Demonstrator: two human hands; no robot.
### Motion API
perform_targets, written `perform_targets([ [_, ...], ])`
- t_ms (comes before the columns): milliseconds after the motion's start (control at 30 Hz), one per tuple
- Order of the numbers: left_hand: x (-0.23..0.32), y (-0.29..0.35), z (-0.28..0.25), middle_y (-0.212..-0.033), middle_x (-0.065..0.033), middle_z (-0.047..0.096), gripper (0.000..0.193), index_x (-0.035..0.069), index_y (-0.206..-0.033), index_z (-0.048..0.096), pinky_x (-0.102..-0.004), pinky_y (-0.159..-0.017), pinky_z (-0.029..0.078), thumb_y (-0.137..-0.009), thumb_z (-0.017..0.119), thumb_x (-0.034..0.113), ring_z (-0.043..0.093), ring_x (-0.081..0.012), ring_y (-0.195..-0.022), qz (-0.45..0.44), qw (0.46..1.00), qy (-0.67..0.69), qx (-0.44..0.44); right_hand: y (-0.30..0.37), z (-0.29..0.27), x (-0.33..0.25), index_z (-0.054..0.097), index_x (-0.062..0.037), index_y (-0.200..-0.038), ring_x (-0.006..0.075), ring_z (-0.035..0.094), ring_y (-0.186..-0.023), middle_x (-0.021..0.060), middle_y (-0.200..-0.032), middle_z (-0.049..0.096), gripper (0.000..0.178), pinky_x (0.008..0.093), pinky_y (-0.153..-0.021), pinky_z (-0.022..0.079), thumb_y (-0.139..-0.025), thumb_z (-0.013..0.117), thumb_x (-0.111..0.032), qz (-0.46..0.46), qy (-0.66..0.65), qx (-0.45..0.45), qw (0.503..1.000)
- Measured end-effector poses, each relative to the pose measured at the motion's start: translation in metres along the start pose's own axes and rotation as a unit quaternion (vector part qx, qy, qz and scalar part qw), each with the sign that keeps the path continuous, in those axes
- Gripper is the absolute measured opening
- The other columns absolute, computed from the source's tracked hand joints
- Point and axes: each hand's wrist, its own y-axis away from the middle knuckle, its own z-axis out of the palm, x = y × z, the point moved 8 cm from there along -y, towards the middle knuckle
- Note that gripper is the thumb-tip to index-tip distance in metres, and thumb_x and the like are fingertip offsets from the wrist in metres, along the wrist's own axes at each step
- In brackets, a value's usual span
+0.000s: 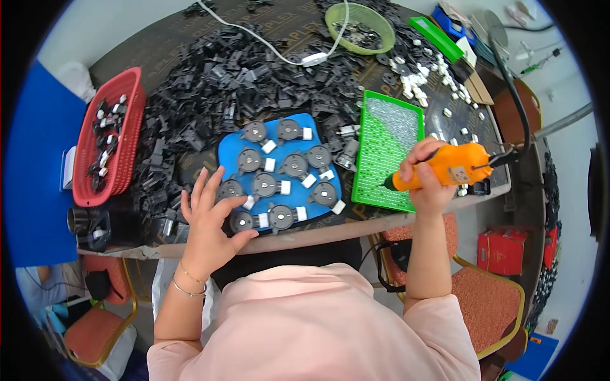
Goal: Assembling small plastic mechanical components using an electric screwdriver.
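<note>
My right hand [427, 178] is wrapped round an orange electric screwdriver [459, 166]. Its dark tip points down at the green perforated tray [357, 184], where small silver screws [395, 117] fill the far part. With fingers spread, my left hand [213, 219] is at the near left corner of a blue pad [232, 143]. Its thumb and index finger lie on either side of a round dark grey part with a white block [241, 221]; whether they touch it I cannot tell. Several similar round parts [281, 216] sit on the pad.
Black plastic pieces [216, 82] are heaped across the table beyond the pad. A red basket [136, 136] stands at left, a yellow-green bowl [330, 22] at the back. White pieces [416, 82] lie far right. The screwdriver's black cable [518, 95] hangs at right; chairs [489, 305] stand behind.
</note>
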Motion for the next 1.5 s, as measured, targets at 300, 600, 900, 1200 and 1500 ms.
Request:
perform_targets([
  [300,-0.029,0.021,0.0,-0.146,-0.0119,0.033,0.056,0.018,-0.101,0.067,-0.0562,-0.108,0.005,-0.051,0.085,0.034,0.018,-0.0355,-0.139,-0.012,1.0,0.015,0.006,-0.012,0.075,-0.034,0.047,-0.0024,-0.096,0.0152,0.051,-0.058,0.0092,-0.086,0.046,0.028,0.0283,-0.054,0.043,-0.083,0.06,-0.024,-0.054,-0.085,-0.066,0.993],
  [600,-0.025,0.01,0.012,-0.145,-0.0092,0.033,0.044,0.018,-0.093,0.072,-0.0623,-0.106,0.008,-0.051,0.085,0.027,0.019,-0.0341,-0.137,0.027,1.0,0.009,0.009,0.019,0.212,0.013,0.05,-0.0019,-0.093,0.0153,0.057,-0.06,0.0103,-0.089,0.049,0.028,0.0276,-0.055,0.048,-0.078,0.071,-0.015,0.007,-0.122,-0.28,0.952],
  [900,-0.027,0.01,0.012,-0.145,-0.0073,0.034,0.04,0.019,-0.089,0.073,-0.0643,-0.105,0.009,-0.052,0.083,0.028,0.019,-0.0329,-0.138,0.034,0.999,0.01,0.019,0.026,0.233,0.028,0.051,-0.0027,-0.093,0.0143,0.056,-0.063,0.0093,-0.087,0.049,0.024,0.026,-0.059,0.048,-0.078,0.068,-0.011,0.071,-0.12,-0.309,0.941],
  [1200,-0.028,0.01,0.015,-0.145,-0.0077,0.034,0.039,0.019,-0.089,0.073,-0.0641,-0.105,0.005,-0.053,0.083,0.028,0.017,-0.0334,-0.139,0.031,0.999,0.008,0.036,0.023,0.245,0.023,0.055,-0.0065,-0.084,0.0167,0.055,-0.072,0.0051,-0.079,0.057,0.017,0.0272,-0.065,0.043,-0.073,0.068,-0.007,-0.03,0.001,-0.35,0.936],
  [1500,-0.026,0.013,0.013,-0.148,-0.0089,0.03,0.046,0.021,-0.098,0.073,-0.0612,-0.107,0.003,-0.053,0.084,0.028,0.014,-0.0352,-0.14,0.006,1.0,0.019,-0.014,-0.038,0.158,-0.024,0.048,-0.0051,-0.096,0.0144,0.052,-0.062,0.0072,-0.091,0.047,0.03,0.0298,-0.058,0.044,-0.085,0.061,-0.03,-0.025,-0.262,-0.197,0.944],
])
